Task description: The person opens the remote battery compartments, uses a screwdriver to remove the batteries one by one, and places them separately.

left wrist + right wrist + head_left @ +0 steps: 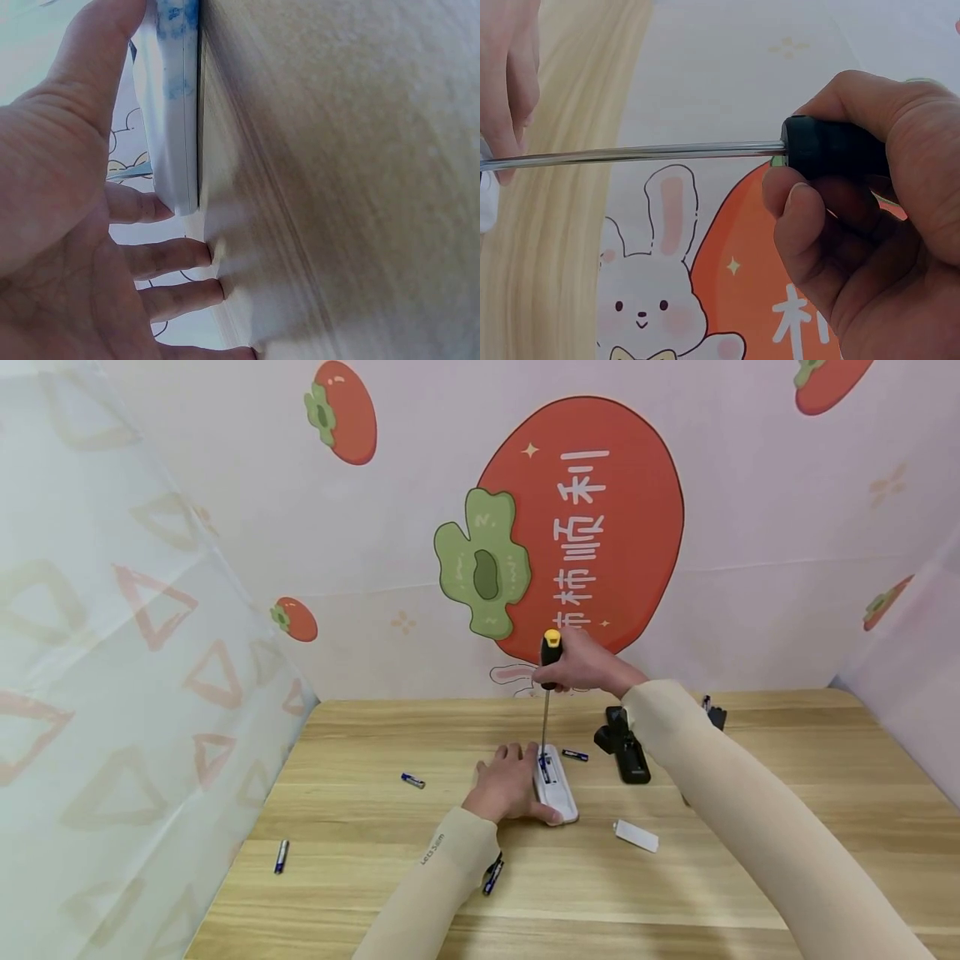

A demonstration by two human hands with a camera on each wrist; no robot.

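A white remote control (558, 800) lies on the table with its battery compartment facing up and a blue battery (546, 770) in it. My left hand (512, 785) steadies it, thumb at the near end and forefinger against the far end. In the left wrist view, the remote's white side (171, 142) shows between them, while the other fingertips rest on the wood. Above it my right hand (588, 662) grips the dark handle of a screwdriver (667, 151). Its shaft points down, nearly upright, with the tip at the compartment; the exact contact is too small to tell.
Right of the remote lie a loose battery (575, 756), a white battery cover (636, 836) and a black remote-like device (634, 763). More batteries lie at left (412, 781), far left (281, 857) and beside the left sleeve (492, 878). A printed cloth wall (405, 660) stands behind the table.
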